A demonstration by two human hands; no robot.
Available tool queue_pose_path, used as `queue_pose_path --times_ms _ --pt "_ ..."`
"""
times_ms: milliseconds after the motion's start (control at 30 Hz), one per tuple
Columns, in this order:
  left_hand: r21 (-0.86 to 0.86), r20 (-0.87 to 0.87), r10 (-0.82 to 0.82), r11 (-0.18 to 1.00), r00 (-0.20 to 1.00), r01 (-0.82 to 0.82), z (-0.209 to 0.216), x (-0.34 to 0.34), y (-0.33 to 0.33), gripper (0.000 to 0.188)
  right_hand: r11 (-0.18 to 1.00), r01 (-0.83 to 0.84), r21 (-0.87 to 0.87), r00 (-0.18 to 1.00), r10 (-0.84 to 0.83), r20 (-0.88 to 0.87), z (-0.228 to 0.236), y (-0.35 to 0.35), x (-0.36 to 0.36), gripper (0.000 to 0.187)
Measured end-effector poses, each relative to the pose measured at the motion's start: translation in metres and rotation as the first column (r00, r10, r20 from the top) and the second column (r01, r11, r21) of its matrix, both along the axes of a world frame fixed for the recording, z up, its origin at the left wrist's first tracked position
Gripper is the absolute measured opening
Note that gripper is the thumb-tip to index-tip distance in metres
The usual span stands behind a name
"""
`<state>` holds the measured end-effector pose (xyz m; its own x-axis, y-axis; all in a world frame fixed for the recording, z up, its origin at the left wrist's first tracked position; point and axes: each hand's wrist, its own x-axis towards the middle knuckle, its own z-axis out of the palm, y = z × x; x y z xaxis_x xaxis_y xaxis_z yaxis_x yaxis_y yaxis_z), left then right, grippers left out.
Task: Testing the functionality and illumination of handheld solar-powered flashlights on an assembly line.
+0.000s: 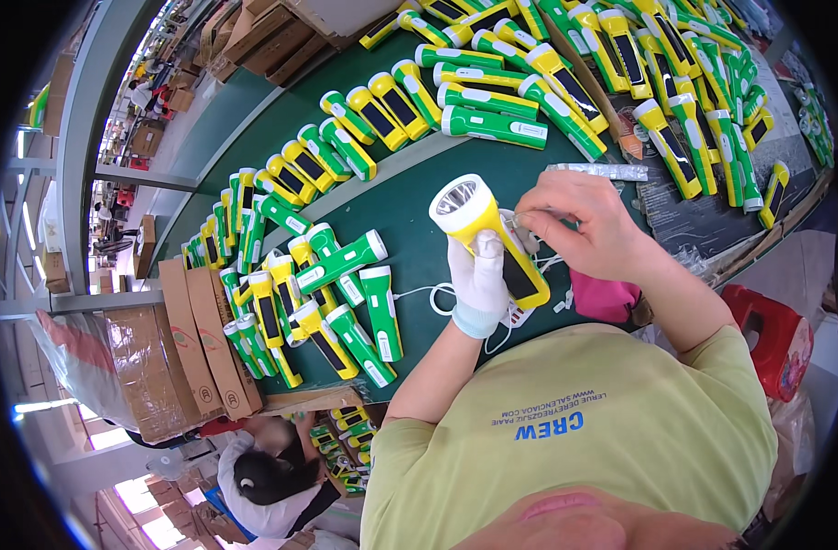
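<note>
A yellow flashlight (525,275) with a white head and a dark solar panel is tilted up in front of my chest. My left hand (478,277), in a white glove, is wrapped round its body. My bare right hand (579,218) is beside the flashlight's upper right side, thumb and fingers pinched together. What those fingertips hold is too small to make out. White cable (444,295) loops on the table below, near a white power strip (518,316) partly hidden by the flashlight.
Green and yellow flashlights lie in a pile (332,293) on the left, in a curved row (345,147) at the back and in a heap (684,101) at the right. A pink cloth (602,295) is by my right forearm. A red stool (767,339) stands at right; another person (272,481) works at lower left.
</note>
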<state>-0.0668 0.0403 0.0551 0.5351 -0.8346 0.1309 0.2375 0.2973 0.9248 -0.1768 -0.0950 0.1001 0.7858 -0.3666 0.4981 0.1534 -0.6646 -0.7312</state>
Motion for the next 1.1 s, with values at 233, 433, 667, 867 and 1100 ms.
queue_pose_path --times_ms 233,433,667,867,1100 --pt "0.163 -0.032 -0.007 0.987 0.999 0.012 0.006 -0.002 0.001 0.052 0.935 0.040 0.353 0.991 0.008 -0.133 0.004 0.004 -0.009 0.003" --pt "0.149 -0.070 0.040 0.988 0.997 -0.029 -0.004 -0.010 0.003 0.039 0.987 0.000 0.158 0.993 0.019 -0.114 0.004 0.004 -0.012 0.003" --pt "0.182 -0.243 -0.135 0.966 0.961 0.182 0.007 0.003 0.000 0.042 0.987 0.071 0.142 0.994 -0.059 -0.088 -0.008 0.006 -0.017 0.009" --pt "0.292 -0.420 -0.226 0.883 0.879 0.367 0.021 0.080 0.003 0.068 0.848 0.175 0.500 0.971 -0.232 0.054 -0.005 -0.036 -0.043 0.023" --pt "0.191 -0.589 -0.714 0.331 0.378 0.924 0.044 0.080 -0.020 0.057 0.962 -0.148 0.229 0.989 0.146 0.026 0.003 -0.006 -0.003 0.041"
